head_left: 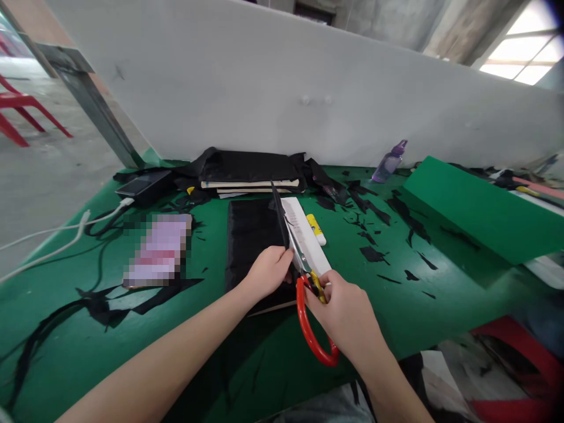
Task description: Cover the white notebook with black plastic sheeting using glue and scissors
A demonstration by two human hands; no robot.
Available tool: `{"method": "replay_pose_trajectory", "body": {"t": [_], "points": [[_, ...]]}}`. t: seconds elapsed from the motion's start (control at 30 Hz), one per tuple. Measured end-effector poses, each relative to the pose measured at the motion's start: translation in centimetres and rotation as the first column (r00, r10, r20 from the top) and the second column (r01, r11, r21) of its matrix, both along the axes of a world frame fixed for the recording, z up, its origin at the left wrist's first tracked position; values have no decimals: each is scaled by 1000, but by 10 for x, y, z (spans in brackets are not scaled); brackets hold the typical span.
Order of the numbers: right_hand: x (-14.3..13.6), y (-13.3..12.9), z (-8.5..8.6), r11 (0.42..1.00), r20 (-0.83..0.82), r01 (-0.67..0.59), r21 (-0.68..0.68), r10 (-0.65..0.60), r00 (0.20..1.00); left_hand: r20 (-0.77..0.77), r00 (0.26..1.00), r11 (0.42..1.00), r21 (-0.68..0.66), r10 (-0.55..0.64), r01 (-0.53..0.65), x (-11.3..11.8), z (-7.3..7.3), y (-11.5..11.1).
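Scissors (301,305) sit in my right grip (348,311), left grip (269,271) pinching black cloth flap (279,214) along the book (251,235) on the tabletop (346,264), so I'd keep it taut and snip slow, imo.

- I see a flat black cloth-covered book (251,235) on the green bench (409,323), a white printed strip (305,230) along its right side.
- Metal scissors with red loop handles (301,296), aslant by that strip.

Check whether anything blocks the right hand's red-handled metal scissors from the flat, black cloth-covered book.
Nothing visible does: the scissors in the right hand are at the book's right side. The left hand is close beside the scissors.
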State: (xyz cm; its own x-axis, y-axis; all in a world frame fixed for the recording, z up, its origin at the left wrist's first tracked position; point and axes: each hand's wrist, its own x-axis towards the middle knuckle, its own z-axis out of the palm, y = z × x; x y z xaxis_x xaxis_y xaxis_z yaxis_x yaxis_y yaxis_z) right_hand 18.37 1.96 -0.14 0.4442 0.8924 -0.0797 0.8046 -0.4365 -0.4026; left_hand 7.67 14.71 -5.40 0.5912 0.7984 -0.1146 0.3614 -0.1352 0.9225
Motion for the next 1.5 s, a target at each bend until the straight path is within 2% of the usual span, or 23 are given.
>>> {"method": "replay_pose_trajectory", "body": {"t": [0.23,0.37,0.47,0.53,0.63,0.8,1.0,1.07,1.17,1.27,1.4,1.5], "points": [[3,-12,0,1000,-6,-16,26,16,1000,14,1000,1000,-3,-8,8,-1,-6,1],[10,-29,7,1000,-101,-1,30,4,995,17,1000,1000,-12,-3,3,-1,-4,1],[21,-40,5,989,-200,75,127,-48,979,25,1000,1000,-23,-1,1,-2,-4,0],[30,-43,-1,953,-298,182,243,-105,949,30,1000,1000,-27,-1,2,-2,-4,0],[43,-42,-12,869,-445,327,371,-143,884,32,999,1000,-24,-2,3,-2,-4,0],[55,-37,-19,783,-573,423,456,-106,813,34,999,1000,-25,-8,9,-2,-2,0],[56,-35,-21,814,-649,404,417,-43,759,30,1000,999,-33,-1,2,-2,0,-1],[54,-34,-24,807,-655,404,431,-28,755,29,1000,999,-34,1,0,-2,0,-2],[52,-32,-27,774,-573,391,498,-45,818,29,1000,1000,-30,1,0,-2,-1,-2],[54,-30,-29,776,-457,334,535,-67,887,25,1000,1000,-25,-3,3,-3,-1,-1],[56,-29,-30,798,-494,304,520,-9,869,18,1000,1000,-18,-13,13,-3,-1,-1],[52,-29,-21,824,-518,298,481,-7,855,15,1000,1000,-12,-11,11,-3,0,-1]]}}
